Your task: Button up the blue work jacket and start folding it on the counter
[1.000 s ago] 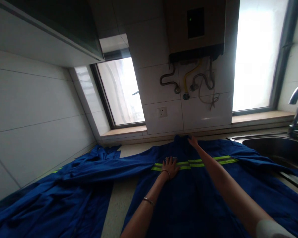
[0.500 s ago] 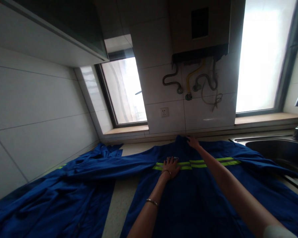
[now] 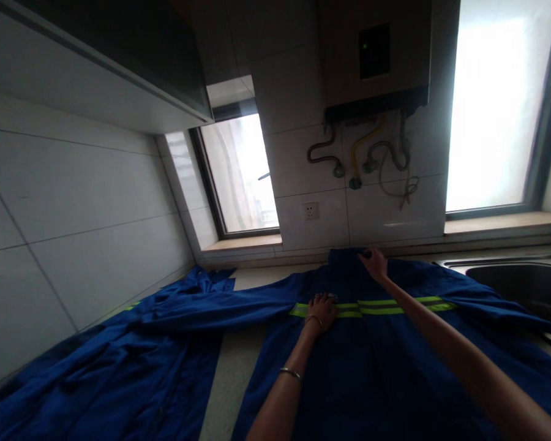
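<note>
A dark blue work jacket (image 3: pixel 340 373) with yellow-green reflective stripes lies spread on the countertop, its collar (image 3: pixel 342 260) toward the wall. My left hand (image 3: pixel 322 311) rests flat on the chest stripe, fingers spread, partly covering a small pale emblem. At the right part of the collar, my right hand (image 3: pixel 375 264) is closed, thumb and fingers pinching the fabric edge. One sleeve reaches left across a second blue garment (image 3: pixel 96 380), which lies rumpled. The other sleeve hangs toward the sink.
A metal sink (image 3: pixel 509 272) lies at the right, beside the jacket. Pale countertop (image 3: pixel 232 367) shows between the garments. On the tiled wall are a socket (image 3: pixel 310 211) and a water heater (image 3: pixel 376 55) with pipes below. A cabinet (image 3: pixel 96 67) overhangs the left side.
My right hand has moved a little right along the collar, which now stands out flatter and wider. My left hand stays on the stripe. The whole view has shifted slightly.
</note>
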Tool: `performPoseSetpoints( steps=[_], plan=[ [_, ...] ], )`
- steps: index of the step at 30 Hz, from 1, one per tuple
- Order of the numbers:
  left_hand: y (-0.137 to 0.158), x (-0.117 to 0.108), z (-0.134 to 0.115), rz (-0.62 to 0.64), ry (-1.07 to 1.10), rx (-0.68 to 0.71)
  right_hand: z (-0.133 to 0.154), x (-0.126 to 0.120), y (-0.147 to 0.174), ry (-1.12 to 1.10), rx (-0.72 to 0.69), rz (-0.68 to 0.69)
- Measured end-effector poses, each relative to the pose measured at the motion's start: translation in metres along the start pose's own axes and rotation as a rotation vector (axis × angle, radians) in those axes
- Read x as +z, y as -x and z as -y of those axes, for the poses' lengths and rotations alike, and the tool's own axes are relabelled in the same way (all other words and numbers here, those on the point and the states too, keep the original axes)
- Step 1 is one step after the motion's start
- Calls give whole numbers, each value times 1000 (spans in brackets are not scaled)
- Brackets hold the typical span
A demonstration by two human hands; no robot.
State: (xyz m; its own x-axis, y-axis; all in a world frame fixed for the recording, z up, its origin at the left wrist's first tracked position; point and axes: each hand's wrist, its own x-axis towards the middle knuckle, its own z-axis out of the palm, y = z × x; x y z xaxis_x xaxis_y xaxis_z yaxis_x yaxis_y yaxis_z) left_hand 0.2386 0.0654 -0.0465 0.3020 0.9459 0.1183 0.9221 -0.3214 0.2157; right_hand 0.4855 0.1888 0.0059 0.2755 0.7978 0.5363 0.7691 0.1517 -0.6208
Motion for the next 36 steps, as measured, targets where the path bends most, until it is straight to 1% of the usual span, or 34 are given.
performPoseSetpoints(
  steps=[2,4,7,9,12,15,18,22,23,25,29,32,36],
  plan=[
    [-1,-1,-1,-19,1,-17,-8,-19,10,-74,-59,-109],
    [-1,-1,-2,-35,-1,-19,-20,-36,23,-119,-113,-138],
    [0,-2,-4,-52,-3,-9,-41,-55,45,-123,-181,-81],
    [1,-2,-5,-51,-7,-4,-54,-62,59,-120,-199,-38],
    [0,-1,-5,-69,0,-9,-67,-65,74,-181,-159,-18],
    [-3,2,-1,-119,53,-17,-69,-67,82,-314,-105,-5],
    [-9,6,4,-229,164,-41,-66,-70,83,-364,-123,34],
    [-21,12,2,-483,389,-135,-62,-75,81,-350,-171,5],
    [-24,13,0,-524,446,-139,-61,-76,82,-355,-187,-7],
    [-32,15,-7,-568,543,-118,-59,-76,83,-359,-216,-18],
    [-48,14,-22,-569,768,-110,-58,-79,86,-367,-212,-3],
    [-55,12,-29,-515,925,-106,-59,-83,87,-404,-193,71],
    [-53,9,-32,-494,971,-94,-60,-88,84,-441,-189,168]
  ],
)
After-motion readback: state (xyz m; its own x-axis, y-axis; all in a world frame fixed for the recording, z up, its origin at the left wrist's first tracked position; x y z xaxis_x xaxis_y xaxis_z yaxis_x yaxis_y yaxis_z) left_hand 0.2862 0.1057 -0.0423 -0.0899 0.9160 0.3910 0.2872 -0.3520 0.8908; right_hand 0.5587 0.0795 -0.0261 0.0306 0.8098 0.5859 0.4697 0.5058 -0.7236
